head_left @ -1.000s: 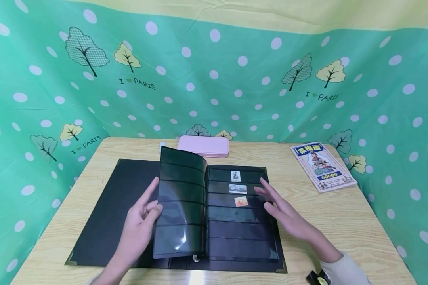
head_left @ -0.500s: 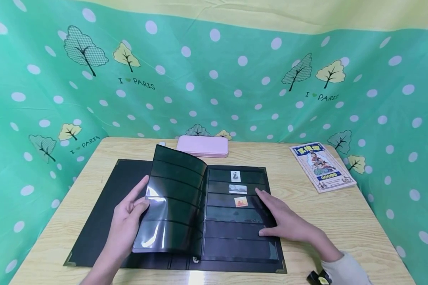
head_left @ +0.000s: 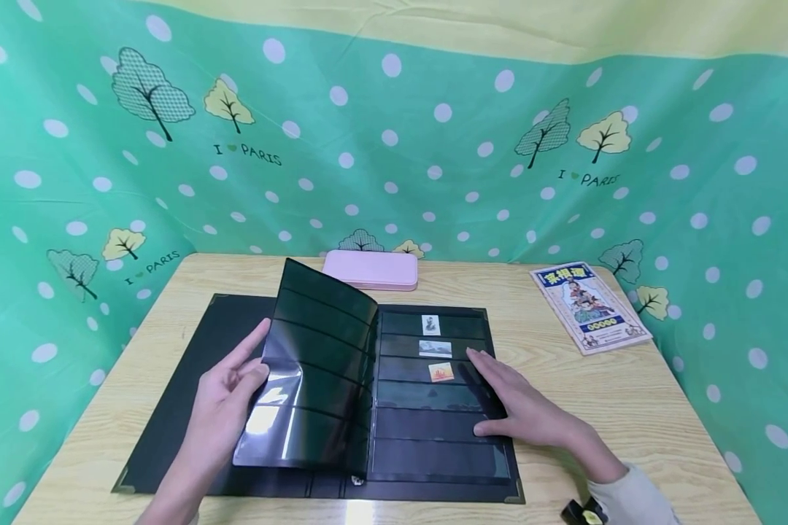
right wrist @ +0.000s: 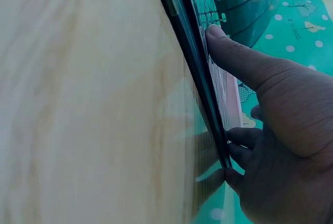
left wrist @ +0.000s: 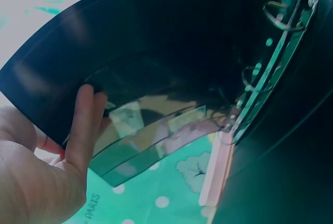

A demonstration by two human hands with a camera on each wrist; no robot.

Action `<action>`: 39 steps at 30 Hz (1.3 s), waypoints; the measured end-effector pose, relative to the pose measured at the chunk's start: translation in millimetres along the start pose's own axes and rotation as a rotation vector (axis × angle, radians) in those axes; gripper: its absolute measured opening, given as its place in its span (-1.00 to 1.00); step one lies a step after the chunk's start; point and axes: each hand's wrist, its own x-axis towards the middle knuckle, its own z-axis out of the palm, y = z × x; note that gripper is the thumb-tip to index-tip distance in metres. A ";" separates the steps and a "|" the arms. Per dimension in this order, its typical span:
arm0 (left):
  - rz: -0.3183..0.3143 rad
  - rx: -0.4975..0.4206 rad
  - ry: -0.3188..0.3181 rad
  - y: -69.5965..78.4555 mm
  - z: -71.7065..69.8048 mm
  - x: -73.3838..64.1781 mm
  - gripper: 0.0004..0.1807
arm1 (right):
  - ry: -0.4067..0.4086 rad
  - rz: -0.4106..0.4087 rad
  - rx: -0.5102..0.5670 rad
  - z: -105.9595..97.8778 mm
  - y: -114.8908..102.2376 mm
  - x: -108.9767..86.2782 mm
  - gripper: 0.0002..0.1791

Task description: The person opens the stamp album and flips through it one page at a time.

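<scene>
A black stamp album [head_left: 171,408] lies spread on the table. My left hand [head_left: 219,401] pinches the outer edge of a dark album page [head_left: 318,364], which is raised and curved to the left. In the left wrist view, the fingers lie along the page's face and metal binder rings [left wrist: 257,81] hold its inner edge. My right hand [head_left: 532,408] rests with fingers spread on the outer edge of the right page [head_left: 433,458]. That page holds a portrait stamp [head_left: 430,325], a grey landscape stamp [head_left: 435,349] and an orange stamp [head_left: 441,372] in its upper strips.
Behind the album is a pink case [head_left: 371,268]. A booklet with a colourful cover [head_left: 589,308] lies at the right back of the wooden table [head_left: 565,379]. Green dotted cloth [head_left: 394,160] hangs around the back and sides. A small black item [head_left: 584,512] is by the right sleeve.
The left hand has drawn the raised page further left and lower. The right hand has come down from above the page's edge onto it. The view has shifted slightly.
</scene>
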 end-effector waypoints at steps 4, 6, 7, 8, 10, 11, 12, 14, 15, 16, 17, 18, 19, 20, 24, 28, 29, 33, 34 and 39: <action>0.013 -0.015 -0.020 1.4 -9.4 8.2 -0.40 | 0.000 -0.009 -0.007 0.0 0.3 1.0 0.31; 0.012 -0.013 -0.031 1.7 -16.8 12.2 -0.40 | -0.002 -0.009 -0.007 0.1 0.3 1.4 0.31; 0.013 0.004 -0.034 1.4 -20.8 13.5 -0.40 | -0.003 -0.006 -0.006 0.0 0.4 1.3 0.31; 0.013 0.022 -0.035 1.2 -24.5 14.4 -0.40 | -0.006 -0.001 -0.004 -0.1 0.6 1.3 0.32; 0.011 0.064 -0.043 -0.1 -31.9 14.7 -0.40 | -0.010 0.010 -0.003 0.1 1.3 1.1 0.32; 0.012 0.095 -0.045 -1.1 -35.3 14.3 -0.40 | -0.012 0.015 -0.004 0.1 1.7 1.1 0.33; 0.011 0.115 -0.046 -2.7 -38.6 13.7 -0.40 | -0.014 0.020 -0.005 0.0 1.8 1.0 0.33; 0.004 0.140 -0.049 -6.7 -44.9 12.4 -0.40 | -0.014 0.022 -0.012 0.0 2.3 0.9 0.33; 0.002 0.145 -0.052 -8.9 -48.0 11.7 -0.39 | -0.013 0.022 -0.014 -0.1 2.2 0.9 0.33; 0.001 0.151 -0.055 -11.4 -51.1 11.1 -0.39 | -0.013 0.021 -0.016 -0.2 2.4 0.7 0.33; 0.001 0.152 -0.063 -13.9 -54.0 10.8 -0.39 | -0.012 0.020 -0.016 -0.3 2.4 0.5 0.33; 0.002 0.149 -0.074 -16.6 -56.8 10.6 -0.39 | -0.011 0.019 -0.014 -0.6 2.4 0.2 0.33; -0.001 0.145 -0.085 -19.1 -59.4 10.8 -0.38 | -0.010 0.019 -0.011 -0.9 2.4 -0.1 0.33; 0.000 0.143 -0.096 -22.0 -61.8 11.2 -0.38 | -0.008 0.019 -0.008 -1.1 2.4 -0.4 0.33; -0.035 0.118 -0.119 -33.7 -69.5 15.0 -0.37 | -0.003 0.015 -0.006 -1.8 2.0 -0.9 0.34; -0.066 0.130 -0.117 -46.2 -72.6 18.2 -0.38 | -0.007 0.013 -0.005 -0.8 1.7 0.1 0.33; -0.069 0.143 -0.115 -49.6 -72.7 18.5 -0.38 | -0.010 0.015 -0.001 -0.4 1.8 0.1 0.34; -0.096 0.222 -0.107 -59.3 -71.0 19.3 -0.37 | -0.015 0.016 0.001 0.7 1.7 0.3 0.33; -0.111 0.250 -0.109 -61.4 -70.5 19.2 -0.37 | -0.015 0.019 0.003 0.8 1.6 0.1 0.33; -0.206 0.314 -0.135 -68.6 -68.9 18.7 -0.34 | -0.015 0.024 0.005 0.8 2.0 -0.6 0.33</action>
